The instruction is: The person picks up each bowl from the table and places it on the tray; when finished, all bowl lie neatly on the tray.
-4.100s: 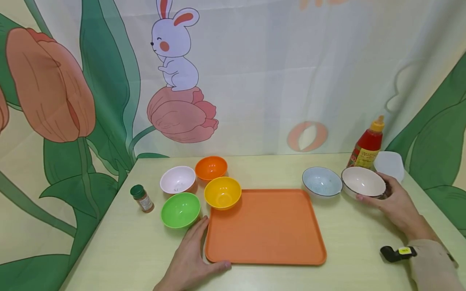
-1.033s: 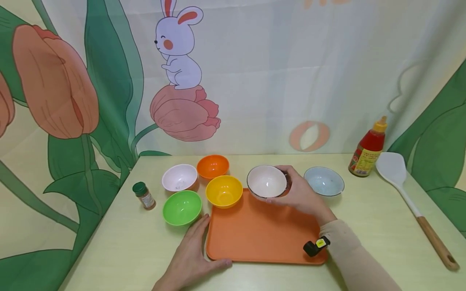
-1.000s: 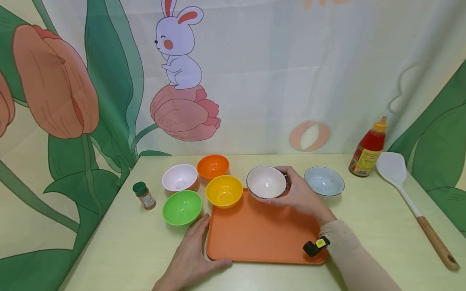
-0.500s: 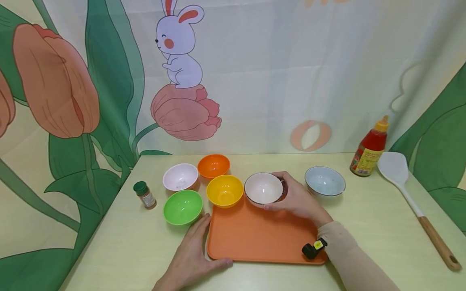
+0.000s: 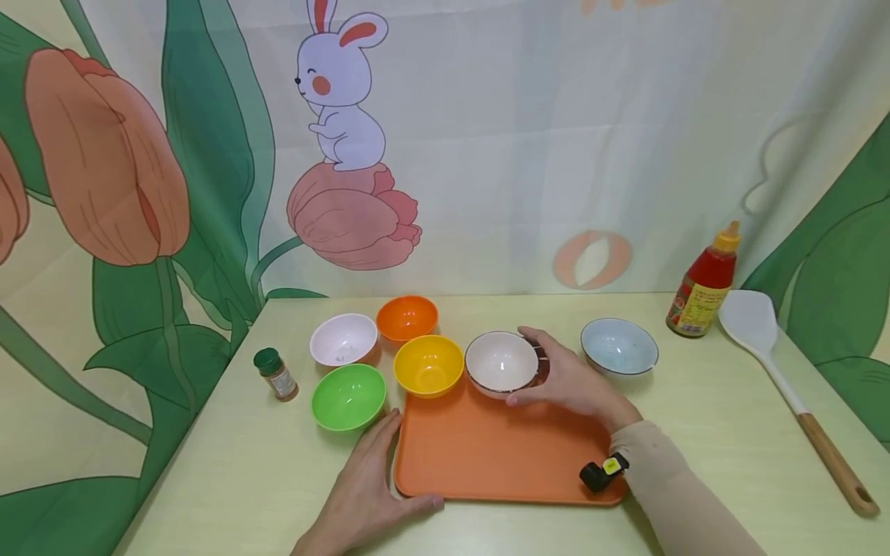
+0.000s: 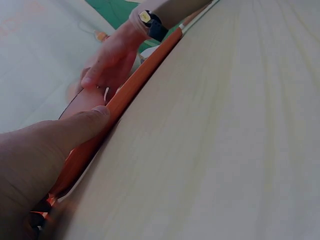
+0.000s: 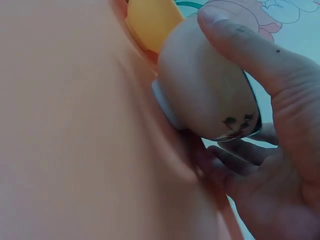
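Observation:
In the head view a white bowl with a dark rim [image 5: 502, 361] stands on the back of the orange tray [image 5: 507, 455]. My right hand [image 5: 573, 390] is spread loosely around its right side, with a gap between palm and bowl. In the right wrist view the thumb lies across the bowl [image 7: 200, 80] and the other fingers are beside its base; whether they touch it I cannot tell. My left hand [image 5: 365, 494] rests at the tray's left front corner, fingers along the left edge, thumb at the front edge. A yellow bowl [image 5: 428, 367] stands left of the white one.
Green [image 5: 348, 398], pale pink [image 5: 344, 340] and orange [image 5: 406, 318] bowls stand at the left, beside a green-capped jar [image 5: 276, 374]. To the right are a light blue bowl [image 5: 619, 347], a red sauce bottle [image 5: 702, 286] and a white spatula with a wooden handle [image 5: 827, 455]. A printed curtain hangs behind.
The white bowl has come from the right, beside the bottle, over the light blue bowl's left and down onto the tray. My right hand has loosened slightly from it. My left hand has stayed put.

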Motion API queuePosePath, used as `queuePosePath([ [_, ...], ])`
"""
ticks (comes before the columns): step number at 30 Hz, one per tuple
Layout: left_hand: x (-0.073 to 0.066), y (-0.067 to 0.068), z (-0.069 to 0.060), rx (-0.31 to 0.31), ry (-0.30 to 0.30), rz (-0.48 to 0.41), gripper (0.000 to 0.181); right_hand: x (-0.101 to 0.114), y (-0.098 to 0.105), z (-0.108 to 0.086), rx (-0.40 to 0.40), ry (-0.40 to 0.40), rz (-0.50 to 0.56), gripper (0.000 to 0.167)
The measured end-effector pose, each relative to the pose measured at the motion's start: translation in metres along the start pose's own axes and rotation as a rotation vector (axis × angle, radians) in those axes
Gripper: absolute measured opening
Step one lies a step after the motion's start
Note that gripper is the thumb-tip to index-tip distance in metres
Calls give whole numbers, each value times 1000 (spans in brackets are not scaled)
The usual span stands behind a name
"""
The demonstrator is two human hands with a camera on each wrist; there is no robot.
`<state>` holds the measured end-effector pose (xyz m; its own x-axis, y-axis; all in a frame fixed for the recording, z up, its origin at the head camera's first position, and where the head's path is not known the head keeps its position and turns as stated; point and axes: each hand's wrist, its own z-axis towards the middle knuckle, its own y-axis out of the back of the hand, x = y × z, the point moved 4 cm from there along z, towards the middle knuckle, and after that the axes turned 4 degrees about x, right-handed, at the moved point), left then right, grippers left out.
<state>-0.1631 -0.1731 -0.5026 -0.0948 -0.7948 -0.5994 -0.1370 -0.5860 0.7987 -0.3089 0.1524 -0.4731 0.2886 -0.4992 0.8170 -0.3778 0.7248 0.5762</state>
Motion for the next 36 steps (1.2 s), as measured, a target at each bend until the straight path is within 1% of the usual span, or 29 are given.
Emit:
queuePosePath([
  [3, 0, 0, 0, -4, -5, 1, 143, 3, 4, -1, -6, -1, 7, 129],
  [7, 0, 0, 0, -5, -4, 3, 142, 11, 12, -3, -27, -1, 21, 127],
  [11, 0, 0, 0, -1, 7, 2, 143, 22, 25, -8, -52, 11, 17, 123],
  [14, 0, 0, 0, 2, 17, 5, 143, 29, 39, -13, -86, 44, 26, 118],
  [18, -1, -1, 0, 9, 29, 5, 144, 37, 64, -24, -181, 139, 55, 108],
  [21, -1, -1, 1, 16, 37, 1, 144, 41, 87, -36, -272, 185, 49, 106],
  [24, -1, -1, 1, 17, 36, 0, 144, 39, 109, -50, -355, 206, 37, 107],
  [27, -1, -1, 1, 14, 30, 2, 144, 32, 128, -62, -418, 186, 36, 110],
  [30, -1, -1, 1, 9, 22, 4, 144, 23, 141, -73, -453, 128, 19, 112],
  [32, -1, -1, 0, 6, 18, 3, 144, 18, 146, -78, -462, 97, 8, 113],
  [36, -1, 0, 1, 1, 16, 0, 144, 12, 150, -83, -465, 62, -24, 113],
])
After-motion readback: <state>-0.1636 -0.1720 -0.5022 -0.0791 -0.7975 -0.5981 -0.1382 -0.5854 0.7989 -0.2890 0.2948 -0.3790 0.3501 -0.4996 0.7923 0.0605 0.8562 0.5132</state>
